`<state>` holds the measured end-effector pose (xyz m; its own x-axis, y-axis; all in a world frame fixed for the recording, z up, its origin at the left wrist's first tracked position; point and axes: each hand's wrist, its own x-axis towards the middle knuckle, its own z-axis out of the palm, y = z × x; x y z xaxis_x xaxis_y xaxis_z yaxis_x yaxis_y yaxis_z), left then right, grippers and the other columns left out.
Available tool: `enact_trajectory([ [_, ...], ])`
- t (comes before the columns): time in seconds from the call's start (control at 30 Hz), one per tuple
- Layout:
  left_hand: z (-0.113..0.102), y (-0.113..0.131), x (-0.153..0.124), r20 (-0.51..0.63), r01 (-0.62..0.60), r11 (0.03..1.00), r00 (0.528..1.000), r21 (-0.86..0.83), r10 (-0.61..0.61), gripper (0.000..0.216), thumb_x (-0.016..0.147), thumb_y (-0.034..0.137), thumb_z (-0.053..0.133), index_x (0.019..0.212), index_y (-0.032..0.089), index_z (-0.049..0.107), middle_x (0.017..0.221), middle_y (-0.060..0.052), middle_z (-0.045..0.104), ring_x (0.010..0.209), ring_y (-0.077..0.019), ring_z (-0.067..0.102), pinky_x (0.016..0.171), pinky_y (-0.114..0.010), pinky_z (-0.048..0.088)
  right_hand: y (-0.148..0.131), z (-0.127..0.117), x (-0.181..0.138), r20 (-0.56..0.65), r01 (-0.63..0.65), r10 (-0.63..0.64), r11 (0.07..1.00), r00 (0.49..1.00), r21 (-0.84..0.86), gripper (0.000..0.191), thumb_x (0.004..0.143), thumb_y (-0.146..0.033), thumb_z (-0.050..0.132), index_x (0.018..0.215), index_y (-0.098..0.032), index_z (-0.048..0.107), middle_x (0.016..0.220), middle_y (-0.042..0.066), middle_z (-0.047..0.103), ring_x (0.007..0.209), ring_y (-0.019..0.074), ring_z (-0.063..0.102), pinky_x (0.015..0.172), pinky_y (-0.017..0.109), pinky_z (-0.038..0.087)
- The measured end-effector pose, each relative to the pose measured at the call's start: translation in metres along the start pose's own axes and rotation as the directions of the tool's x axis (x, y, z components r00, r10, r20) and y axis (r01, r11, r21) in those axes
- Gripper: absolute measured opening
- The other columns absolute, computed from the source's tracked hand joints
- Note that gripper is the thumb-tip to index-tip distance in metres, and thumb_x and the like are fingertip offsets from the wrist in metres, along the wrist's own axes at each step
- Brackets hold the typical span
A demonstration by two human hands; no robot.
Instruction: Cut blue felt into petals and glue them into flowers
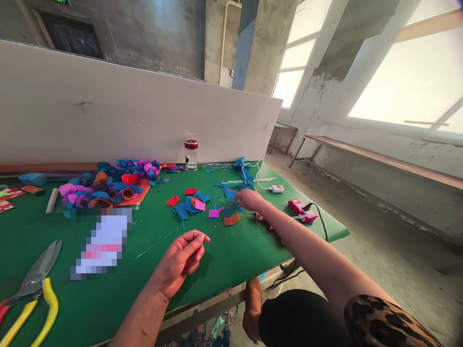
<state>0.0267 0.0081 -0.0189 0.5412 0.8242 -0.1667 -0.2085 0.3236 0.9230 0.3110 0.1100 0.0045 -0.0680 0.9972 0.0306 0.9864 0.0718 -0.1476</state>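
Observation:
My left hand (186,253) is closed in a pinch around a thin stem. Blue crepe paper (182,225) is wrapped at the stem's upper end, just above my fingers. Farther out to the right, my right hand (249,199) reaches over the table beside crumpled blue paper (229,193), its fingers apart and pointing left. Whether its fingertips touch the paper I cannot tell. Between the hands lie loose petals: a red petal (172,200), a magenta petal (216,212), an orange-brown petal (232,220) and several blue ones (190,206).
Paper flowers (103,190) are heaped at the back left. Yellow-handled shears (36,289) lie at the left front. A red-lidded jar (191,155) stands against the white board (144,111). Toward the right are a white plug adapter (277,189) and a pink box with a black cord (302,211).

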Motion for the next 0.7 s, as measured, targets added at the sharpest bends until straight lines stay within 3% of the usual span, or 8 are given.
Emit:
enact_trajectory([
  [0.13, 0.001, 0.001, -0.002, 0.01, -0.006, 1.0, 1.0, -0.002, 0.006, 0.025, 0.079, 0.042, 0.068, 0.083, 0.017, 0.064, 0.052, 0.006, 0.045, 0.043, -0.0029, 0.019, 0.04, -0.019, 0.013, -0.004, 0.008, 0.004, 0.012, 0.04, -0.041, 0.999, 0.999, 0.021, 0.014, 0.076, -0.008, 0.061, 0.083, -0.017, 0.07, 0.093, 0.007, 0.069, 0.086, 0.0189, 0.061, 0.068, 0.024, 0.038],
  [0.3, 0.001, -0.001, -0.001, 0.014, -0.018, 1.0, 1.0, 0.005, 0.018, 0.026, 0.082, 0.042, 0.065, 0.085, 0.017, 0.064, 0.055, 0.006, 0.046, 0.042, -0.0021, 0.018, 0.04, -0.019, 0.012, -0.008, 0.011, -0.012, -0.067, 0.023, -0.017, 0.996, 0.998, 0.092, 0.022, 0.087, -0.011, 0.048, 0.104, -0.017, 0.061, 0.1, 0.007, 0.066, 0.089, 0.017, 0.059, 0.073, 0.024, 0.039],
  [0.5, 0.0, -0.005, -0.003, 0.017, -0.039, 0.999, 0.999, 0.022, 0.039, 0.027, 0.081, 0.043, 0.066, 0.085, 0.016, 0.063, 0.055, 0.006, 0.046, 0.042, -0.0022, 0.018, 0.04, -0.019, 0.011, -0.012, 0.006, -0.011, -0.046, -0.036, 0.048, 0.97, 0.998, 0.242, 0.008, 0.071, -0.008, 0.064, 0.072, -0.015, 0.061, 0.087, 0.009, 0.065, 0.086, 0.0209, 0.06, 0.073, 0.026, 0.04],
  [0.63, 0.001, -0.001, -0.009, -0.042, -0.076, 0.997, 0.996, 0.002, 0.076, 0.028, 0.077, 0.041, 0.07, 0.088, 0.016, 0.062, 0.058, 0.007, 0.044, 0.043, -0.0014, 0.017, 0.039, -0.018, 0.011, -0.038, -0.001, -0.029, -0.103, 0.006, 0.044, 0.899, 0.994, 0.438, 0.005, 0.081, -0.021, 0.056, 0.078, -0.017, 0.057, 0.078, 0.003, 0.063, 0.074, 0.0158, 0.059, 0.067, 0.025, 0.042],
  [0.7, 0.005, 0.002, -0.012, -0.119, -0.129, 0.992, 0.985, -0.007, 0.127, 0.033, 0.072, 0.04, 0.075, 0.091, 0.017, 0.062, 0.06, 0.009, 0.041, 0.042, -0.0007, 0.017, 0.039, -0.017, 0.012, -0.062, 0.006, -0.051, -0.124, 0.035, 0.044, 0.821, 0.991, 0.57, 0.018, 0.09, -0.033, 0.043, 0.091, -0.019, 0.054, 0.073, 0.0, 0.061, 0.063, 0.0125, 0.056, 0.06, 0.023, 0.042],
])
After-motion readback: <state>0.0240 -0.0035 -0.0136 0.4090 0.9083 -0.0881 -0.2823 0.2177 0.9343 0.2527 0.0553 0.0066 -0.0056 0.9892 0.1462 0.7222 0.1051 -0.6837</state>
